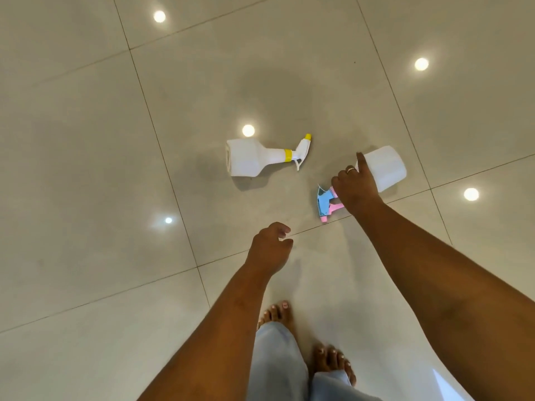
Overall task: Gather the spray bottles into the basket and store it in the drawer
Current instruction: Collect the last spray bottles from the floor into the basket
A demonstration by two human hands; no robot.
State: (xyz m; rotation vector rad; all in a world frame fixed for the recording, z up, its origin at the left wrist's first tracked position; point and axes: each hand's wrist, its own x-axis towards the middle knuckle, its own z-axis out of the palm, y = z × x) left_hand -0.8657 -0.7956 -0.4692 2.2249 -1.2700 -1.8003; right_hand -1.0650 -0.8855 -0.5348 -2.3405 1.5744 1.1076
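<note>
Two white spray bottles lie on their sides on the tiled floor. The one with a yellow collar and nozzle (249, 159) rests untouched at centre, its head pointing right. To its right is the bottle with a pink and blue trigger head (385, 167). My right hand (357, 189) is closed around its neck, with the index finger stretched along the body. My left hand (269, 247) hovers lower, below the yellow bottle, fingers loosely curled and holding nothing. No basket or drawer is in view.
Glossy beige floor tiles (86, 169) with dark grout lines fill the view and reflect round ceiling lights. My bare feet (278, 316) and pale blue trouser legs (275, 366) are at the bottom centre.
</note>
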